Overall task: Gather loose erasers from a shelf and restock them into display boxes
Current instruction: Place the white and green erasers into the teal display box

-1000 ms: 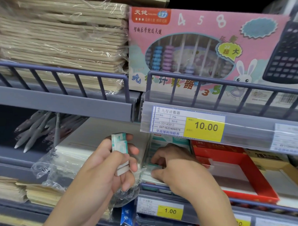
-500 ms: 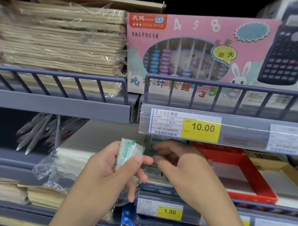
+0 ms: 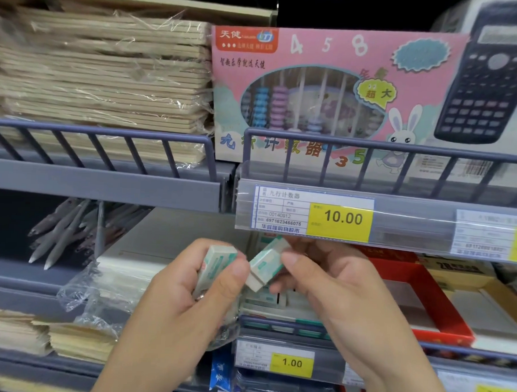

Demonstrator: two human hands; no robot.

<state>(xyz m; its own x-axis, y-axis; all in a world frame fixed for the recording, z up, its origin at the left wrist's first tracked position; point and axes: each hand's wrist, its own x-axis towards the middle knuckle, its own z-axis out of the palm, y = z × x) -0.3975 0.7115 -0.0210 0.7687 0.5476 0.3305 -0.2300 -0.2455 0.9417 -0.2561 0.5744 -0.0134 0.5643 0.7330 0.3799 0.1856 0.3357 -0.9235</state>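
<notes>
Upper shelf [image 3: 103, 186], 12 o'clock: pink abacus box [image 3: 329, 95] printed "4 5 8"; price tag [image 3: 312, 216] beneath reads "10.00", code 6971623466075. Lower tag [image 3: 275, 363] at 6 o'clock reads "1.00". Left hand [image 3: 184, 305], fingers curled, grips a stack of erasers [image 3: 215, 266] in green-and-white sleeves. Right hand [image 3: 330, 293] pinches a single eraser [image 3: 266, 265], tilted, touching the left thumb. Display box [image 3: 276, 310] with erasers sits directly below; red tray [image 3: 424, 295] at 3 o'clock.

Grey metal shelving [image 3: 103, 186] w/ wire rails [image 3: 372, 147]; dark gap above, dim store light.
</notes>
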